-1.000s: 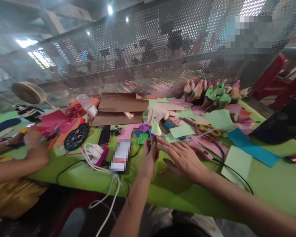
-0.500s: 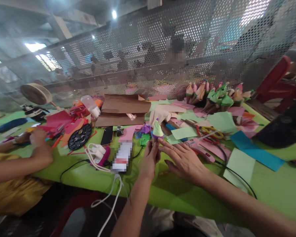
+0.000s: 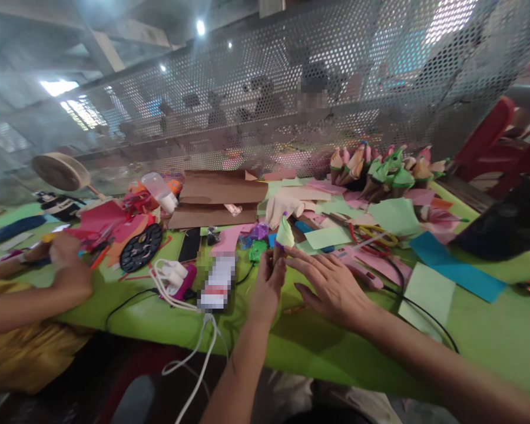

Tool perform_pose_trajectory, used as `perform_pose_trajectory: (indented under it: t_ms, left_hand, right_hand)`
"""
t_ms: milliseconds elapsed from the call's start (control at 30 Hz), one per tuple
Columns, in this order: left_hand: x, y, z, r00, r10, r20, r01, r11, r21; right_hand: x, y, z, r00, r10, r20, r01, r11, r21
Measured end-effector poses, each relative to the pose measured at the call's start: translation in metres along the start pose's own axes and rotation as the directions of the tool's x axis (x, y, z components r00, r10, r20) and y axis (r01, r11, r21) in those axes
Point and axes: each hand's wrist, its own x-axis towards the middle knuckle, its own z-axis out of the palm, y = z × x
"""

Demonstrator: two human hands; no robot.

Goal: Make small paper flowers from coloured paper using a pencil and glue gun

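Note:
A small craft ice-cream cone stands upright in my left hand, whose fingers wrap round its brown lower part. Its swirl is pale green with a purple band below and a small purple tip on top. My right hand is stretched out beside it, palm down, with the fingertips touching or almost touching the cone near the band. Behind the cone lie a purple wrapped bundle and a green one. The bottom of the cone is hidden by my fingers.
Finished-looking paper cones stand at the back right. Yellow-handled scissors, a pink glue gun and paper sheets lie to the right. A phone and a power strip with cables lie left. Another person's arm rests at far left.
The cone has turned in my left hand, so its purple band shows less and at a different angle. My right hand stays beside it. The whole view has shifted slightly.

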Motion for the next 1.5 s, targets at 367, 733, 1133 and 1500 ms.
perform_pose_trajectory:
  t_ms: [367, 733, 1133, 1500]
  left_hand:
    - [-0.004, 0.012, 0.006, 0.983, -0.179, -0.037, 0.155, 0.927, -0.343]
    - [-0.001, 0.010, 0.007, 0.972, -0.236, -0.020, 0.209, 0.892, -0.400]
    - [0.001, 0.006, 0.005, 0.974, -0.226, 0.008, 0.209, 0.886, -0.414]
    - [0.002, 0.009, 0.005, 0.970, -0.233, 0.062, 0.234, 0.847, -0.477]
  right_hand:
    - [0.002, 0.002, -0.005, 0.998, 0.016, -0.052, -0.015, 1.000, 0.026]
    - [-0.002, 0.003, 0.001, 0.999, 0.011, -0.040, -0.011, 1.000, 0.008]
    - [-0.002, 0.004, 0.000, 0.998, 0.036, -0.041, -0.035, 0.999, 0.037]
    - [-0.003, 0.005, 0.002, 0.999, 0.043, -0.014, -0.042, 0.998, 0.039]
